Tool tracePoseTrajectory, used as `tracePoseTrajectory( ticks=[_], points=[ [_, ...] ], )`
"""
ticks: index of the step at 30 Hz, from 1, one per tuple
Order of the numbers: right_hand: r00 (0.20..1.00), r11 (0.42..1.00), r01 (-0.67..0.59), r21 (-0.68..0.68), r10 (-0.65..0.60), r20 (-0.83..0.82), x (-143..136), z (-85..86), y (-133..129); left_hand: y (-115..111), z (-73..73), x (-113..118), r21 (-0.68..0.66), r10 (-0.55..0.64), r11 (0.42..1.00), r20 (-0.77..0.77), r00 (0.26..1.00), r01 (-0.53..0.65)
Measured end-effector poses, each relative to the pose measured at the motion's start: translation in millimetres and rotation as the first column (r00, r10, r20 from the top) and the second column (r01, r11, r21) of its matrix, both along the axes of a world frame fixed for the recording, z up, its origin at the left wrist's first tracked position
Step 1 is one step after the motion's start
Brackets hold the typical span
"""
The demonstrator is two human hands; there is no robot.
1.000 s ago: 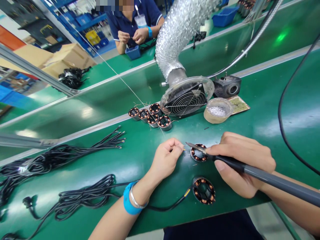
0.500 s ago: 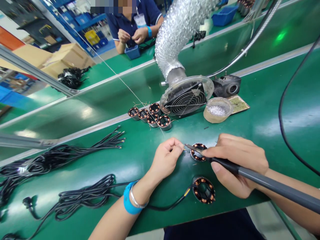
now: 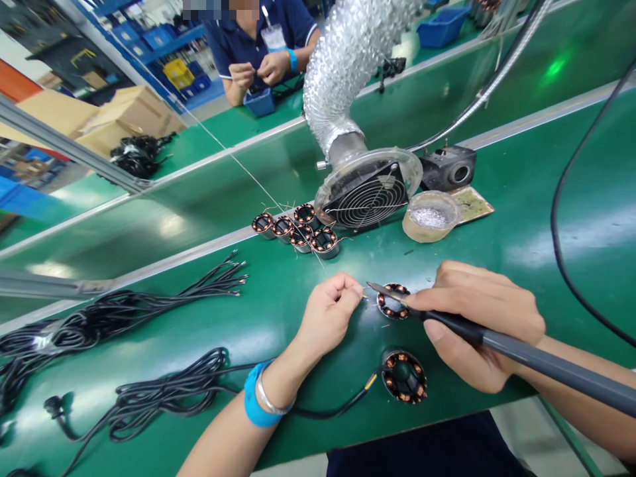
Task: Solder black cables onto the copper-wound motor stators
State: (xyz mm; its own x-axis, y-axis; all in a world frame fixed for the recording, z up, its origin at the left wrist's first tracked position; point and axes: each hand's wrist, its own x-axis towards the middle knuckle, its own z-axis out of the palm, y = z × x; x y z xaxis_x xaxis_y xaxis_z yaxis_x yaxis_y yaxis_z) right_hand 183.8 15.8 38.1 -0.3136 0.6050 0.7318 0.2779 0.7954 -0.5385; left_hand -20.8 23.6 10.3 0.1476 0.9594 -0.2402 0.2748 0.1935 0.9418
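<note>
My left hand (image 3: 330, 315) is closed in a pinch on thin wires (image 3: 365, 296), whose coloured ends poke out past the fingertips. My right hand (image 3: 484, 318) grips a soldering iron (image 3: 527, 354) by its dark handle. The iron's tip sits just right of the pinched wires; contact cannot be made out. Below the iron's shaft lies a motor stator (image 3: 382, 307) with copper windings, partly covered by it. A second stator (image 3: 420, 381) rests closer to the table edge, joined to a black cable (image 3: 332, 414) that passes under my left wrist.
Several stators (image 3: 324, 244) stand beside a fume extractor (image 3: 370, 202) with a foil duct. A round tub (image 3: 431, 218) sits right of it. Bundled cables (image 3: 124, 311) and a coiled cord (image 3: 169, 394) cover the left. A thin strand (image 3: 258, 182) slants down toward my left hand. Across the bench, another person works.
My right hand and the soldering iron's handle have shifted slightly right, with the tip staying by the wires. My left hand keeps its pinch. The whole view has drifted a little.
</note>
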Motion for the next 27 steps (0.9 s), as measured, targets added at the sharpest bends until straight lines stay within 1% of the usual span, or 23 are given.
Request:
tracePoseTrajectory(
  ticks=[11, 15, 19, 21, 27],
  points=[
    [0.999, 1.000, -0.011, 0.008, 0.011, 0.040, -1.0, -1.6, -0.7, -0.1, 1.2, 1.2, -0.028, 0.003, 1.000, 0.025, 1.000, -0.002],
    [0.998, 0.999, -0.010, 0.037, 0.008, 0.060, -2.2, -3.2, 0.4, 0.4, 1.7, 1.7, -0.059, 0.012, 0.998, 0.036, 0.999, -0.009],
    [0.995, 0.997, -0.038, 0.066, 0.032, 0.092, -1.0, -5.6, 0.8, 0.6, 1.8, 2.3, -0.069, 0.016, 0.998, 0.057, 0.998, -0.012],
    [0.995, 0.996, -0.048, 0.077, 0.041, 0.086, 0.2, -6.4, 0.4, 0.3, 1.8, 2.7, -0.066, 0.015, 0.998, 0.060, 0.998, -0.011],
    [0.998, 0.996, -0.024, 0.082, 0.020, 0.051, 3.6, -4.2, 0.2, -0.1, 3.5, 3.6, -0.072, 0.023, 0.997, 0.056, 0.998, -0.019]
  ],
)
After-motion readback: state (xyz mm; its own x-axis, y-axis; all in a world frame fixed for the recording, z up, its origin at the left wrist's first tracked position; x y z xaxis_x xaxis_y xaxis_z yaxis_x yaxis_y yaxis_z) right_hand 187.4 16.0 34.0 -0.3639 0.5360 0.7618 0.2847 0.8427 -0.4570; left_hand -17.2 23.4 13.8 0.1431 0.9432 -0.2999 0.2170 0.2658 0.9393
